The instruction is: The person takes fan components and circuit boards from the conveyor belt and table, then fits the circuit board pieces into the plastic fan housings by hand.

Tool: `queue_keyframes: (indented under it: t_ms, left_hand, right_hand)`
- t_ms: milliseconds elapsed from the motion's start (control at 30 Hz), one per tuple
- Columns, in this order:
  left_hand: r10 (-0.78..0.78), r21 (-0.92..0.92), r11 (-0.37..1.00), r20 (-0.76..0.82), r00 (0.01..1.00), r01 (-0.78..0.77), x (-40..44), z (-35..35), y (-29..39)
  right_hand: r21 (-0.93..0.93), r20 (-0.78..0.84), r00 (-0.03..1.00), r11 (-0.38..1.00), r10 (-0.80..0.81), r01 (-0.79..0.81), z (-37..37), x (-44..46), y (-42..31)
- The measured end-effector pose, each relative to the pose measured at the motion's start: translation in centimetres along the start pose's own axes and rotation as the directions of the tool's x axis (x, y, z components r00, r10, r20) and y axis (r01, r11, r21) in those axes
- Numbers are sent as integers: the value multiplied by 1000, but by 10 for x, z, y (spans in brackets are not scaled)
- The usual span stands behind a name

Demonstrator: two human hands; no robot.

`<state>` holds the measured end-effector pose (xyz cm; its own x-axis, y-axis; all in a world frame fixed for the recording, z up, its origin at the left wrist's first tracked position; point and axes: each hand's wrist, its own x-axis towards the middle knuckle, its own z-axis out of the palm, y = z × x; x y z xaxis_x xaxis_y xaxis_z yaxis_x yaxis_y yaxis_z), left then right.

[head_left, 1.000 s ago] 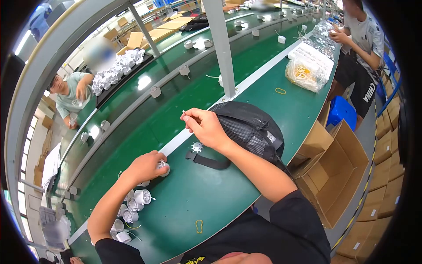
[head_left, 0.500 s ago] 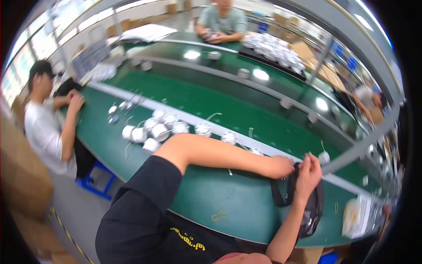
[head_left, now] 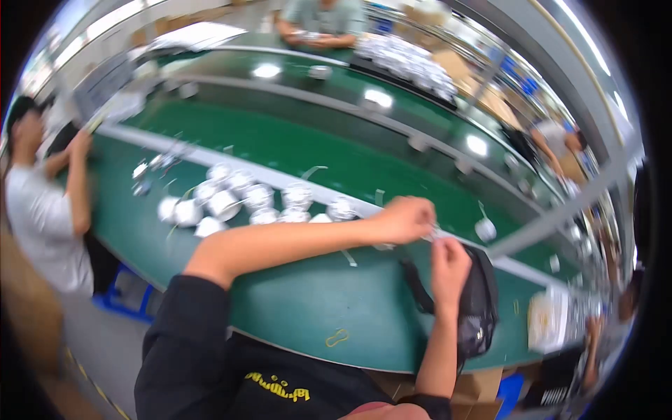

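My left hand (head_left: 406,219) and my right hand (head_left: 450,264) are close together above the bench, fingers closed. Between their fingertips a small whitish piece (head_left: 434,233) shows, too blurred to name. Just right of my right hand lies a black mesh bag (head_left: 480,301), with its strap (head_left: 418,287) on the green table. Several white round parts (head_left: 225,205) with short wires are grouped beyond my left forearm. One more white part (head_left: 341,208) sits by the pale strip left of my left hand.
A co-worker in white (head_left: 45,203) sits at the left, another person (head_left: 322,24) across the line. A metal post (head_left: 553,210) slants at the right, near a plastic bag of parts (head_left: 548,320). A yellow band (head_left: 337,338) lies near the front edge.
The view has swung left since a second ago. My hands, formerly apart, have come together near the bag. The white part that was under my left hand is no longer there.
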<state>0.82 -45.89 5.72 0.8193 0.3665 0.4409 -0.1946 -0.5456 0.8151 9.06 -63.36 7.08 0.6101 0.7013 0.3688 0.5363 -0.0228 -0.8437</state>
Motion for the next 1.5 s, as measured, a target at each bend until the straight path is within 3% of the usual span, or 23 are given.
queue_keyframes:
  t_ms: [33, 133, 200, 367, 500, 700, 833, 933, 967, 1033, 1100, 1133, 1200, 1267, 1300, 1333, 1400, 1500]
  left_hand:
    - [-152, -186, 971, 15, 988, 152, -6, -5, 7]
    - [-182, -265, 940, 149, 972, 217, -29, -15, 16]
    - [-220, -439, 854, 182, 958, 279, -41, -15, 19]
    - [-212, -488, 810, 273, 938, 325, -50, -17, 15]
    - [-211, -463, 829, 264, 941, 315, -53, -15, 10]
    - [-228, -579, 749, 230, 946, 322, -55, -12, 9]
    - [-228, -564, 757, 243, 943, 329, -56, -11, 6]
    - [-239, -523, 784, 241, 941, 333, -61, -10, 7]
    - [-244, -492, 806, 229, 942, 328, -61, -10, 7]
    - [-216, -472, 825, 244, 945, 310, -59, -10, 12]
    - [-140, -230, 955, 211, 968, 188, -59, -13, 15]
    - [-103, -250, 954, 245, 964, 165, -60, -13, 12]
    - [-246, -407, 855, 226, 942, 321, -59, -13, 6]
    - [-255, -483, 799, 268, 929, 358, -54, -17, 3]
    - [-293, -549, 730, 285, 912, 406, -51, -19, 2]
    - [-332, -609, 653, 304, 893, 450, -49, -20, 3]
    - [-318, -571, 688, 317, 893, 448, -49, -21, 4]
    - [-318, -500, 741, 325, 890, 448, -50, -18, 7]
  right_hand:
    - [46, 19, 1000, 999, 7, -8, 4, -3, -2]
    - [194, 75, 993, 976, 90, -103, 19, -14, -8]
    - [196, 58, 993, 974, 104, -113, 18, -14, -9]
    - [219, 143, 980, 961, 139, -168, 16, -14, -13]
    - [267, 197, 961, 933, 193, -242, 12, -14, -9]
    - [322, 255, 926, 878, 279, -354, 7, -11, -5]
    - [242, 187, 942, 916, 279, -319, 9, -12, 0]
    - [-207, 76, 995, 977, 71, -53, 13, -15, -5]
    - [-213, 64, 995, 975, 74, -59, 15, -16, -5]
    - [-415, 74, 994, 904, -75, 99, 17, -17, -2]
    - [-552, 44, 990, 822, -136, 138, 14, -17, -3]
    - [-505, 63, 984, 845, -169, 177, 15, -17, -4]
    - [-476, 41, 979, 857, -201, 196, 13, -15, -1]
    - [-208, 24, 964, 941, -267, 266, 14, -12, 3]
    - [-219, -1, 963, 939, -271, 264, 12, -11, 2]
    - [-103, 31, 980, 975, -195, 198, 12, -11, 1]
    - [130, 129, 990, 991, -59, 42, 12, -11, -4]
    - [184, 185, 982, 981, 25, -60, 5, -11, -12]
